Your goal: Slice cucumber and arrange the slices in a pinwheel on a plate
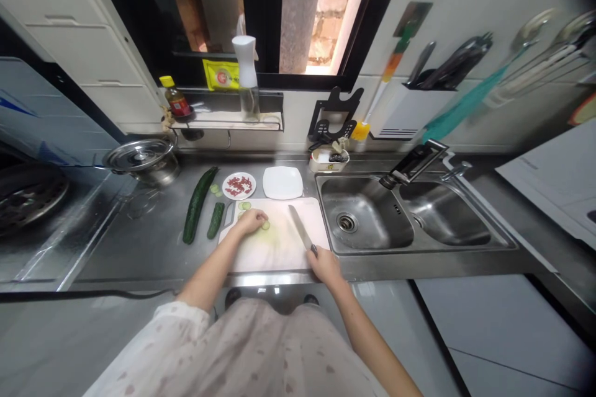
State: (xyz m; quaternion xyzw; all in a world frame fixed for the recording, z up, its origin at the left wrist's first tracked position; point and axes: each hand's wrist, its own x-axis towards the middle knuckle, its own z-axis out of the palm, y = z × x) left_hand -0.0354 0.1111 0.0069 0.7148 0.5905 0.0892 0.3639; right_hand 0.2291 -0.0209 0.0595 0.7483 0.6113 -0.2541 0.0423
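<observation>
Gather cucumber slices on the cutting board with the left hand (bent over them, impossible to tell whether pinching), keeping the knife, clasped in the right hand, well aside.

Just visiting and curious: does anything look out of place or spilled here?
Only slightly: a few cucumber slices lie on the steel counter, left of the round plate, while others are on the cutting board. I see no clear spill.

Board — free centre, knife barring right
</observation>
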